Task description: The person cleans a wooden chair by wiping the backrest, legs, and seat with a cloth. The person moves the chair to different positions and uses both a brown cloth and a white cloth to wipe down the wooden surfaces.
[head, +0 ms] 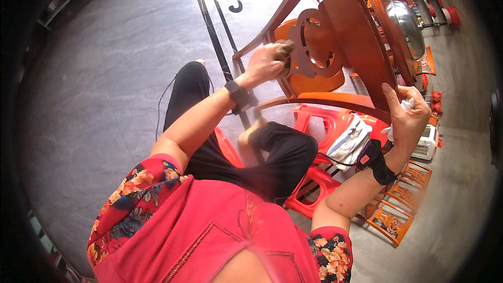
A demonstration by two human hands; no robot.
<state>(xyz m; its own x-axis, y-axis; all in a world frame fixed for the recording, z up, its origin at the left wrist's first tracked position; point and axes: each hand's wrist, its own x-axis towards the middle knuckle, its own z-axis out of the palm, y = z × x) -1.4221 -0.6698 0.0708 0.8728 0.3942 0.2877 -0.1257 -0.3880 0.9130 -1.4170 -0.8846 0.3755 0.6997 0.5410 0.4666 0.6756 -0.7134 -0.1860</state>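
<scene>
A brown wooden chair (346,27) with a carved, pierced back splat (310,43) is tilted in front of me. My left hand (269,61) is closed around a small dark brown object (285,52), perhaps a pad or cloth, beside the splat's edge; its kind is unclear. My right hand (410,114) grips the end of the chair's broad curved rail, its thumb lying on the near face. Something white (408,104) shows by the right fingers; whether they hold it cannot be told. Parts of the chair hide one another.
Red plastic stools (330,125) stand below the chair, one bearing a striped white cloth (351,141). Carved wooden chair backs (393,220) lie lower right. A round wooden table (377,4) with a metal lid (406,27) stands behind. A black cable (159,106) runs by my left leg.
</scene>
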